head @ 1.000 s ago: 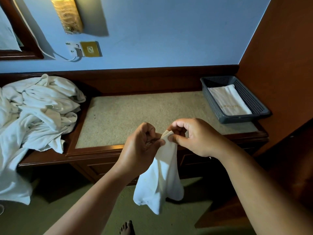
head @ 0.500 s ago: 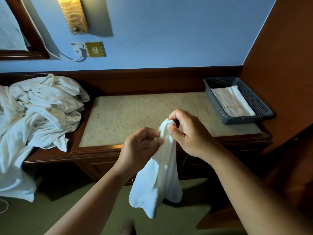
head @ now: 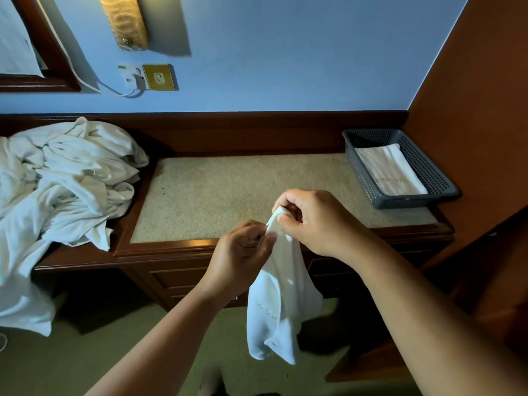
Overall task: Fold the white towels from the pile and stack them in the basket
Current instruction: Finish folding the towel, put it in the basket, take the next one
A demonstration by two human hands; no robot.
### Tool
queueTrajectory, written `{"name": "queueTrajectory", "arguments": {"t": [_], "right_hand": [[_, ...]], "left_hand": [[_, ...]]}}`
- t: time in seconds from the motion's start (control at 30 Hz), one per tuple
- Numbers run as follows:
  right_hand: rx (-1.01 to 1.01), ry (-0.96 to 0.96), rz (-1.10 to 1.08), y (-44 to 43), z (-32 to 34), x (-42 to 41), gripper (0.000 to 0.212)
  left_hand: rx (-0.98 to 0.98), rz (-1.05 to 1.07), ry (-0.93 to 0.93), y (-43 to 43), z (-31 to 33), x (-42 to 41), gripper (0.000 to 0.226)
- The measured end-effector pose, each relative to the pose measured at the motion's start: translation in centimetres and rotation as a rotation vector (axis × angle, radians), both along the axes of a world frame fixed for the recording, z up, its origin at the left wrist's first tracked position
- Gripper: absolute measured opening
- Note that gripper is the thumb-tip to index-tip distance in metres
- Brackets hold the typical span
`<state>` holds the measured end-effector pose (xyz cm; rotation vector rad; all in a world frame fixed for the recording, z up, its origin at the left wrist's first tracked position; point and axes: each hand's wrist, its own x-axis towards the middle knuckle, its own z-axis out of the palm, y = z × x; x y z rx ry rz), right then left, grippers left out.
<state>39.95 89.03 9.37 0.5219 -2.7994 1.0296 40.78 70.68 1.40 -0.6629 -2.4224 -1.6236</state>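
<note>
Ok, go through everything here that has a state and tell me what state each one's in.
Left hand, pinching the top of the held towel.
Right hand, pinching it just above.
Held towel, unfolded, hanging limp.
Pile, crumpled, unfolded, on the desk at its left end.
Basket, upright, with a folded towel lying flat inside.
Wall lamp, lit.

A blue wall runs behind a dark wooden desk with a speckled beige inset top, and a reddish wooden side panel closes the right. A lit amber wall lamp hangs above a brass plate and a white socket with a cable, with a dark wooden frame at upper left. The floor is olive carpet.
</note>
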Motion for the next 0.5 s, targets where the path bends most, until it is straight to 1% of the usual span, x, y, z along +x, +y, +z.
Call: {"name": "queueTrajectory", "arguments": {"t": [0.07, 0.1, 0.17, 0.23, 0.27, 0.3, 0.33, 0.37, 0.47, 0.5], "right_hand": [[-0.005, 0.07, -0.04, -0.1, -0.3, 0.0, 0.007], [-0.018, 0.097, -0.076, 0.0, -0.5, -0.2, 0.007], [-0.038, 0.125, -0.158, 0.5, -1.1, -0.7, 0.007], [-0.058, 0.129, -0.227, 1.0, -1.5, -1.0, 0.007], [-0.069, 0.134, -0.246, 1.0, -1.7, -1.0, 0.007], [-0.077, 0.139, -0.251, 0.9, -1.8, -1.0, 0.007], [-0.078, 0.136, -0.24, 0.7, -1.9, -1.0, 0.006], [-0.072, 0.123, -0.215, 0.4, -1.9, -0.9, 0.006], [-0.042, 0.079, -0.117, -0.2, -1.8, -0.8, 0.005], [-0.027, 0.072, -0.099, -0.4, -1.8, -0.8, 0.005]], "left_hand": [[-0.088, -0.035, 0.015, 0.0, -1.3, -0.2, 0.023], [-0.137, -0.045, 0.009, -0.2, -2.0, -0.4, 0.027], [-0.263, -0.051, -0.032, -1.0, -3.6, -1.1, 0.028], [-0.49, -0.033, -0.061, -1.8, -5.0, -1.6, 0.019], [-0.606, -0.026, -0.08, -1.9, -5.7, -1.7, 0.018], [-0.679, -0.022, -0.123, -1.9, -6.2, -1.7, 0.019], [-0.686, -0.018, -0.167, -1.8, -6.4, -1.5, 0.019], [-0.633, -0.011, -0.197, -1.6, -6.4, -1.3, 0.018], [-0.292, -0.04, -0.181, -1.5, -5.3, -0.8, 0.018], [-0.224, -0.052, -0.172, -1.4, -4.8, -0.8, 0.019]]}}
